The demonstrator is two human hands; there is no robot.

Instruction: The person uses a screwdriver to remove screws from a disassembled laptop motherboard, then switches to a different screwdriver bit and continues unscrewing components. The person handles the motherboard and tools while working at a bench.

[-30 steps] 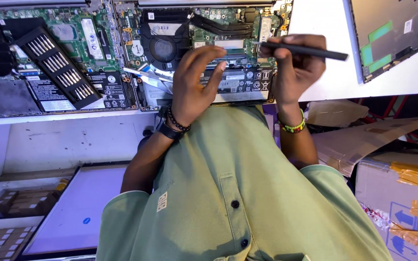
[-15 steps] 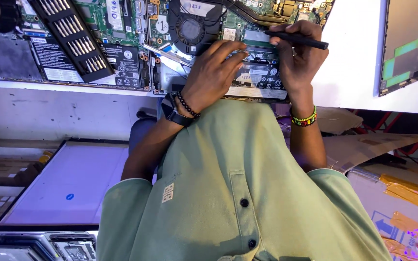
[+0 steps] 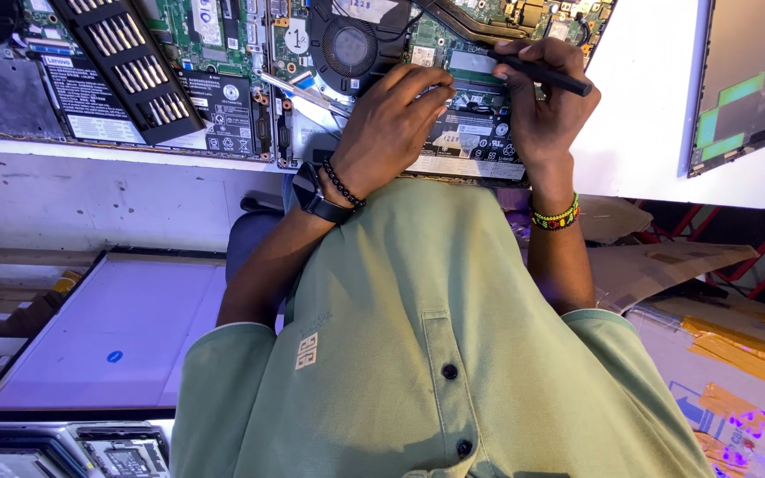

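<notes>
An opened laptop (image 3: 475, 146) lies bottom-up on the white table (image 3: 639, 142), showing its round fan (image 3: 351, 44), green board and black battery. My left hand (image 3: 391, 124), with a watch and a dark bead bracelet on the wrist, has its bent fingers bunched together. The fingertips press at the left edge of a small green module (image 3: 480, 62). Whether they pinch anything is hidden. My right hand (image 3: 546, 111), wearing a coloured bead bracelet, holds a thin black tool (image 3: 546, 75) across its fingers just above the battery.
A second opened laptop (image 3: 223, 97) lies to the left with a black rack of screwdriver bits (image 3: 126, 62) on it. A detached grey laptop cover (image 3: 754, 80) lies at the right. Below the table are a flat screen panel (image 3: 117, 336) and cardboard boxes (image 3: 719, 354).
Both hands have reached farther over the laptop. My left hand went from lying spread on the battery to bunched fingertips at the module. The black tool stays in my right hand.
</notes>
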